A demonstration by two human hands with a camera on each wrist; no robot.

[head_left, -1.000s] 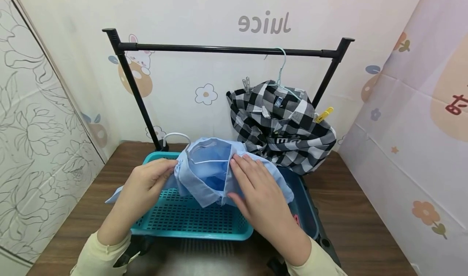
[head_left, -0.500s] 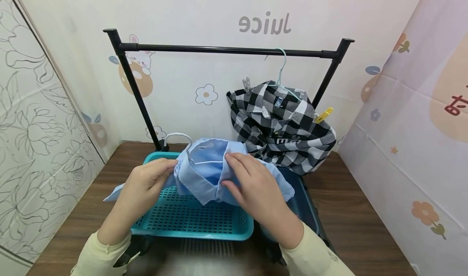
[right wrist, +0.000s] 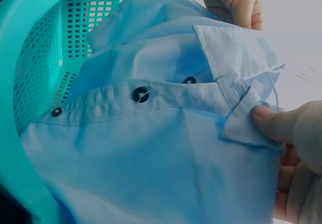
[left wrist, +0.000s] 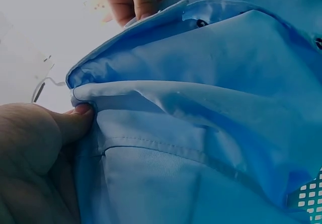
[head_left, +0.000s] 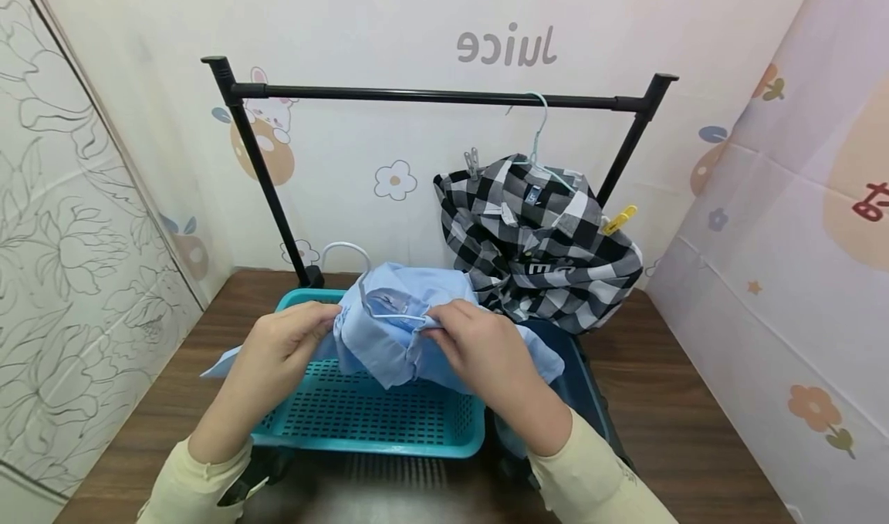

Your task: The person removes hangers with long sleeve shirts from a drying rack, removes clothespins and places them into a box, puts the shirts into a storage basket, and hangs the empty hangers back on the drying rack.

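Spanning both hands (head_left: 281, 348) (head_left: 489, 354), blue shirt (head_left: 380, 354)

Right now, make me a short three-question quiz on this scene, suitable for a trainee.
1. True or false: the checked shirt hangs from the black rail.
2. In the head view, the rightmost clothespin is: A) red, B) yellow, C) white?
3. Which part of the blue shirt does the right hand pinch?

Key:
1. True.
2. B.
3. The collar.
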